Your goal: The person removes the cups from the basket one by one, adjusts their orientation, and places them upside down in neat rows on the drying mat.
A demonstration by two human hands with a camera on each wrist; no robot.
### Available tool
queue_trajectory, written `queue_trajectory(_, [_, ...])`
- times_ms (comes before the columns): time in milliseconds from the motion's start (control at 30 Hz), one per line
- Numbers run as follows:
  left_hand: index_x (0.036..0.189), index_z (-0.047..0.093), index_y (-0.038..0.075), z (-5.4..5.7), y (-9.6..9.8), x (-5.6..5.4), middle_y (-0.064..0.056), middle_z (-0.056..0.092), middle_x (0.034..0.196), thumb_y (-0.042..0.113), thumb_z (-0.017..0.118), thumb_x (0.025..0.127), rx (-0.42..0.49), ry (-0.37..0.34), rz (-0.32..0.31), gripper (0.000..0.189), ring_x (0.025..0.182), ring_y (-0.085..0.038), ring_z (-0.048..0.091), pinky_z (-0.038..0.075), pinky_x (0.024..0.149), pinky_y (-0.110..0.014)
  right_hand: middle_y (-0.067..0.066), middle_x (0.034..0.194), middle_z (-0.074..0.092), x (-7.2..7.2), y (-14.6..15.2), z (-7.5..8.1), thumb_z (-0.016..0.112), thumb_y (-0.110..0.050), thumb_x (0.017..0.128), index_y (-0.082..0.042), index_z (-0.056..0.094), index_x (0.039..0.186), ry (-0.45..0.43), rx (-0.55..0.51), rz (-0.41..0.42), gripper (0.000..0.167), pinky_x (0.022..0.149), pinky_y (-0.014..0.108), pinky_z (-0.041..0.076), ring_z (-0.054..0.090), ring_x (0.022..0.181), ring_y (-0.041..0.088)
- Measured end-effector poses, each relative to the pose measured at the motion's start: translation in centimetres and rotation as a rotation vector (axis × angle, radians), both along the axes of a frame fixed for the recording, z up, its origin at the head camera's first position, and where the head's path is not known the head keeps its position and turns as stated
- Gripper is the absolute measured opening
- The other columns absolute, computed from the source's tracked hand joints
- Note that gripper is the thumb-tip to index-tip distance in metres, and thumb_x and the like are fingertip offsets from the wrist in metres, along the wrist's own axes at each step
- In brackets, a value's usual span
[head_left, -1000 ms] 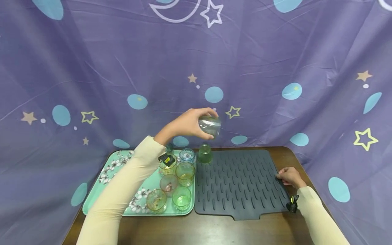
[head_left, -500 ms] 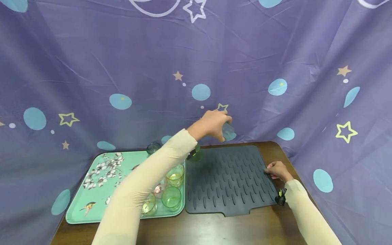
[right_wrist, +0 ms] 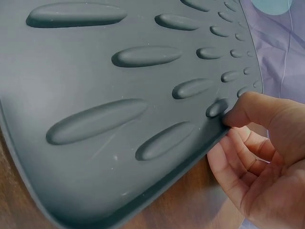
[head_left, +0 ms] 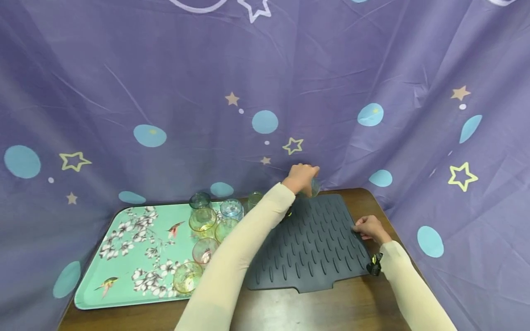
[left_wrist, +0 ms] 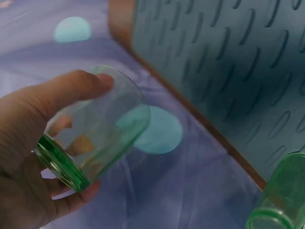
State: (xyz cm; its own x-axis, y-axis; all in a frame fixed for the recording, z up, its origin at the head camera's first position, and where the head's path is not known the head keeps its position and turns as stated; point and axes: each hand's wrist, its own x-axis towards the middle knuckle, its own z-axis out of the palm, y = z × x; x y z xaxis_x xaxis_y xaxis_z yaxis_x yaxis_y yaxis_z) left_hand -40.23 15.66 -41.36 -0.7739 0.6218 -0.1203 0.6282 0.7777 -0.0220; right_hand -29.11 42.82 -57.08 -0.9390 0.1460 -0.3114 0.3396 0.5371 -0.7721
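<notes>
My left hand point(head_left: 302, 178) grips a clear, green-tinted glass tumbler point(left_wrist: 107, 126) over the back edge of the dark grey drying mat point(head_left: 310, 241). Its thick base lies toward the palm and its mouth points away. Thumb and fingers wrap its sides in the left wrist view. At the mat's right edge, my right hand point(head_left: 370, 228) pinches the rim between thumb and fingers, as the right wrist view shows. A green glass point(left_wrist: 286, 191) stands upside down at the mat's back left corner, partly hidden by the left sleeve in the head view.
A mint-green flowered tray point(head_left: 91, 280) lies left of the mat. Several tinted glasses, among them a blue glass point(head_left: 232, 209) and a pink glass point(head_left: 204, 251), stand on its right side. A purple patterned curtain point(head_left: 186, 92) hangs behind the wooden table point(head_left: 290, 312).
My left hand has carried the glass rightward and lowered it toward the back of the mat. The right hand keeps its pinch on the mat's edge. The head view has shifted slightly.
</notes>
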Motion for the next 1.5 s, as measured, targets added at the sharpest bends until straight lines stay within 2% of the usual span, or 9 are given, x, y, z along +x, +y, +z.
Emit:
queue_trajectory(200, [0.148,0.052,0.027,-2.8,0.4,-1.1,-0.001,0.064,0.138,0.026,0.089,0.075,-0.123,-0.004,0.052,0.082,0.118,-0.028,0.059,0.056,0.088,-0.041,0.001,0.077,0.057,-0.3,-0.4,0.0,0.072,-0.004,0.088,0.003,0.061,0.09,-0.009,0.015,-0.002,0.013,0.057,0.028,0.057,0.058,0.065,0.013])
queue_trajectory(400, [0.125,0.069,0.024,-4.2,-1.1,-2.0,0.003,0.071,0.116,0.024,0.088,0.078,-0.219,-0.059,0.19,0.051,0.087,-0.017,0.057,0.05,0.066,-0.035,0.003,0.078,0.059,-0.5,-0.2,0.0,0.07,-0.004,0.09,0.004,0.061,0.091,-0.011,0.029,0.002,0.012,0.059,0.028,0.057,0.059,0.067,0.015])
queue_trajectory(500, [0.124,0.07,0.024,-4.7,-1.8,-1.9,0.003,0.07,0.112,0.025,0.086,0.081,-0.25,-0.092,0.24,0.045,0.077,-0.016,0.051,0.046,0.062,-0.035,0.003,0.078,0.059,-0.2,0.0,0.1,0.069,-0.005,0.091,0.003,0.061,0.09,-0.02,0.035,0.002,0.012,0.058,0.028,0.057,0.059,0.067,0.015])
queue_trajectory(700, [0.141,0.06,0.027,-5.6,-2.6,-0.9,0.003,0.069,0.119,0.026,0.076,0.089,-0.277,-0.08,0.287,0.055,0.081,-0.017,0.052,0.057,0.084,-0.036,0.006,0.08,0.06,-0.5,0.8,-0.9,0.071,-0.005,0.089,0.004,0.062,0.092,-0.018,0.033,0.006,0.014,0.058,0.029,0.058,0.06,0.067,0.016])
queue_trajectory(833, [0.145,0.056,0.028,-7.1,-2.9,-0.4,0.001,0.069,0.123,0.029,0.07,0.094,-0.262,-0.036,0.315,0.053,0.092,-0.019,0.061,0.058,0.087,-0.039,0.005,0.08,0.06,-0.6,0.8,-1.0,0.071,-0.005,0.088,0.004,0.062,0.092,-0.021,0.033,0.008,0.013,0.057,0.028,0.058,0.06,0.067,0.015])
queue_trajectory(900, [0.143,0.058,0.025,-7.7,-3.2,-0.3,-0.002,0.066,0.128,0.032,0.067,0.096,-0.252,-0.016,0.326,0.049,0.101,-0.022,0.064,0.059,0.085,-0.04,0.005,0.08,0.06,-0.1,0.1,-0.1,0.07,-0.004,0.089,0.005,0.062,0.092,-0.025,0.044,0.008,0.012,0.058,0.028,0.057,0.059,0.067,0.015])
queue_trajectory(1033, [0.14,0.061,0.021,-8.7,-3.6,0.0,-0.007,0.06,0.132,0.035,0.067,0.096,-0.232,-0.002,0.344,0.047,0.108,-0.028,0.062,0.059,0.081,-0.041,0.004,0.08,0.059,0.0,0.0,0.1,0.069,-0.004,0.089,0.005,0.061,0.092,-0.019,0.045,0.014,0.012,0.059,0.028,0.058,0.06,0.068,0.015])
queue_trajectory(1200, [0.144,0.057,0.02,-9.4,-4.1,0.3,-0.011,0.058,0.135,0.036,0.072,0.091,-0.193,0.014,0.355,0.058,0.111,-0.029,0.061,0.059,0.074,-0.038,0.003,0.08,0.059,0.0,0.0,0.0,0.069,-0.003,0.089,0.006,0.061,0.093,-0.01,0.059,0.012,0.013,0.059,0.027,0.058,0.059,0.067,0.013])
queue_trajectory(1500, [0.146,0.049,0.01,-10.7,-5.8,0.9,-0.017,0.048,0.14,0.036,0.078,0.089,-0.043,0.057,0.302,0.069,0.122,-0.035,0.057,0.06,0.086,-0.04,0.003,0.081,0.057,0.1,-0.1,-0.1,0.069,-0.004,0.089,0.005,0.06,0.093,-0.015,0.051,0.005,0.013,0.06,0.026,0.057,0.058,0.068,0.012])
